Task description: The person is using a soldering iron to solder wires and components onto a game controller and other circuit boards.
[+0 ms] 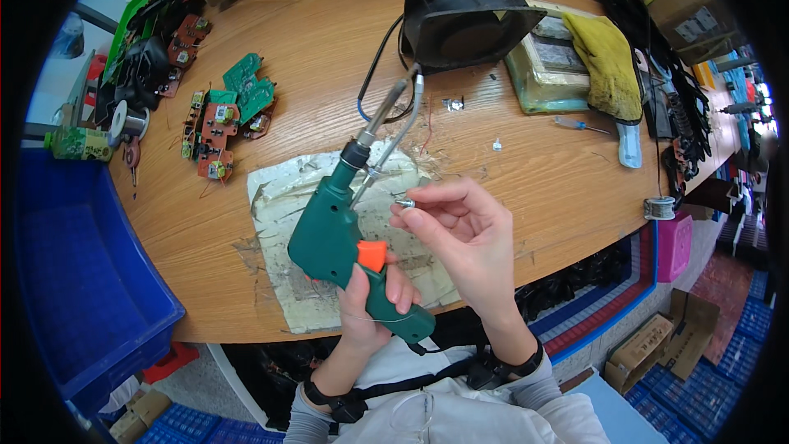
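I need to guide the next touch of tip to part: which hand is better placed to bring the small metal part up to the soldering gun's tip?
Probably the right hand: it already pinches the small metal part beside the soldering gun, which the left hand grips.

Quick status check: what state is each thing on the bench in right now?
Soldering gun: held in left hand, tip raised off the table.
Small metal part: pinched in right hand fingertips.
Fan: lying on the table; spinning or not, cannot tell.
Yellow glove: unworn, draped over tray.
Circuit boards: loose pile on table.
Blue bin: open.
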The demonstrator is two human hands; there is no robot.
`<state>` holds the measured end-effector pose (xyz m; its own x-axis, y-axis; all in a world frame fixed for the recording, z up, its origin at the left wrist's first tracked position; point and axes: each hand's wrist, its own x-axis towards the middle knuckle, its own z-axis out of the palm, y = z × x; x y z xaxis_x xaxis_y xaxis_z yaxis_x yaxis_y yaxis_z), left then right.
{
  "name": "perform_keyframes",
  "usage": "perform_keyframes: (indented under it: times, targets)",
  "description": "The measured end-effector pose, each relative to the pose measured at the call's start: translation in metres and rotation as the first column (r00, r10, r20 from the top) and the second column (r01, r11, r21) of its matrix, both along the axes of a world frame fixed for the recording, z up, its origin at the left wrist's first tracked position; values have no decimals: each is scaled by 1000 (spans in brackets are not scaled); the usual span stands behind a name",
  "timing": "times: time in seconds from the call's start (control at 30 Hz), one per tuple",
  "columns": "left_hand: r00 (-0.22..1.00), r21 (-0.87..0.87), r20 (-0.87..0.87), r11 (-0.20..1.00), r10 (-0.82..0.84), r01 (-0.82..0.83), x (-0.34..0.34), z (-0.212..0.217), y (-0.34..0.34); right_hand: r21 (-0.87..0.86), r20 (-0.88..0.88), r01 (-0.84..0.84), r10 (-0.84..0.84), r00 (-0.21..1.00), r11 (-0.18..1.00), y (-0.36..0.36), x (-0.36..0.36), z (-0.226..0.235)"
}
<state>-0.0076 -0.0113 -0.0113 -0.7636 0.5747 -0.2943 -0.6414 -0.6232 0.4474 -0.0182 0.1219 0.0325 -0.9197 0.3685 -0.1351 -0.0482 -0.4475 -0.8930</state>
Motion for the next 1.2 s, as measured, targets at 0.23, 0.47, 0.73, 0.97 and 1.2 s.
perform_keyframes:
  times: [0.23, 0.47, 0.73, 0.97, 1.2]
  targets:
    - [995, 51, 101, 999, 4, -9, 3, 22, 8, 83, 21, 17, -18, 1000, 996, 2, -2, -1]
    - [971, -75, 234, 994, -56, 75, 13, 23, 15, 252, 128, 8, -42, 991, 968, 12, -3, 6]
    - [977, 104, 175, 989, -120, 103, 22, 6, 11, 343, 183, -68, 4, 983, 937, 18, 0, -5]
    - [982, 17, 151, 993, -116, 115, 22, 11, 14, 353, 152, -44, -10, 988, 934, 15, -2, -12]
    - [983, -74, 141, 988, -121, 132, 21, 12, 15, 362, 159, -53, -6, 987, 931, 14, -3, -12]
